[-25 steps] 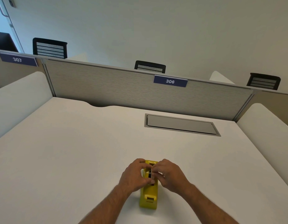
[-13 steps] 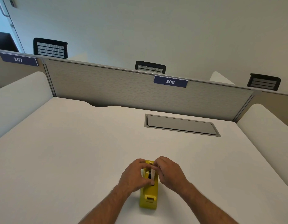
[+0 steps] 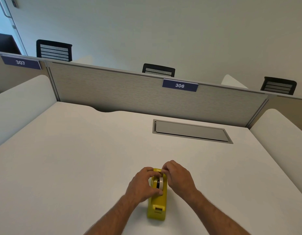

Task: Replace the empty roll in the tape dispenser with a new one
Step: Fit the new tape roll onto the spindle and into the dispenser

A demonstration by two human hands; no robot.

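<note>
A person's right hand (image 3: 179, 178) pinches something small at the top of a pale tape roll (image 3: 161, 183), likely its loose end, though the fingers hide it. The left hand (image 3: 143, 185) wraps the side of the yellow tape dispenser (image 3: 157, 206), thumb and fingers pressed against the body to steady it. The roll sits upright in the dispenser's cradle on a dark hub, near the front edge of a white desk (image 3: 79, 158). The loading appears largely done; by this view, what remains is drawing the tape forward to the cutter (image 3: 158, 208) at the near end. No empty roll is visible anywhere. A grey partition (image 3: 113, 92) labelled 306 stands behind.
</note>
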